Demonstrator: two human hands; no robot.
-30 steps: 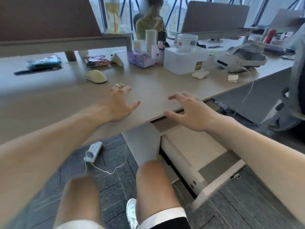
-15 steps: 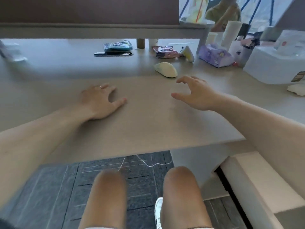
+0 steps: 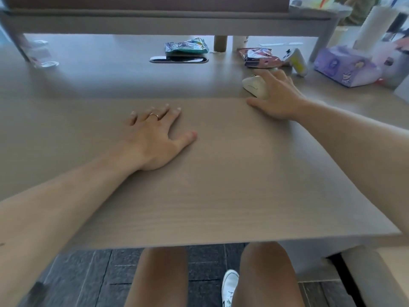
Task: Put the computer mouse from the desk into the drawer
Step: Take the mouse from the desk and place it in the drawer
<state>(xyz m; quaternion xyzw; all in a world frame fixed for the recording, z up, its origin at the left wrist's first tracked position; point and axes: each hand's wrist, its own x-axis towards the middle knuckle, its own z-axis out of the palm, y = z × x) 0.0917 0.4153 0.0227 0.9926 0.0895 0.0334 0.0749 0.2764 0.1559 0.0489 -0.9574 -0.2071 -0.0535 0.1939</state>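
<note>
We see a blue snack packet (image 3: 186, 46) behind a cable slot (image 3: 178, 60), a red packet (image 3: 259, 57), a purple tissue box (image 3: 345, 65), and perhaps a paper-towel roll (image 3: 374, 27).

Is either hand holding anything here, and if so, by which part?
The right hand drapes over the mouse's right side; a closed grip cannot be told. The left hand lies flat and empty on the desk.

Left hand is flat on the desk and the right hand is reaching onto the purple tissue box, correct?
Not quite. In the head view the right hand is on the cream computer mouse, not the purple tissue box, which sits untouched farther right. The left hand is flat on the desk.
</note>
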